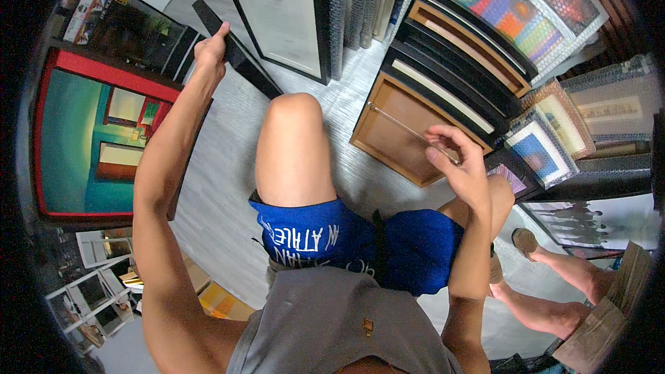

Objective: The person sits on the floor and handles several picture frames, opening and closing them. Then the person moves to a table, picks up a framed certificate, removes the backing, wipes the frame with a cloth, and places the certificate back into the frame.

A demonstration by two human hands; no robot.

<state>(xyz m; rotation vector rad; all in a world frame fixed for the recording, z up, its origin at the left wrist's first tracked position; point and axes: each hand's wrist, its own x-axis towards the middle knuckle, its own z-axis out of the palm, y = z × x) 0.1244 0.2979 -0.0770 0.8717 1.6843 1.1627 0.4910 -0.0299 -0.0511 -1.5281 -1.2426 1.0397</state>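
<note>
My left hand grips the edge of a dark, flat picture frame, seen nearly edge-on beside my raised knee. Its face is hidden from this angle. Over on the right, my right hand pinches a thin metal rod-like tool between thumb and fingers, its tip pointing up and left. Behind the tool leans a brown wooden frame, the front one of a row of black and brown frames. Whether the tool touches the frame, I cannot tell.
A black-framed document stands ahead beside bubble-wrapped frames. At the left sits a red-bordered painting. A colourful wrapped picture and smaller framed prints crowd the right. Another person's legs are at the lower right.
</note>
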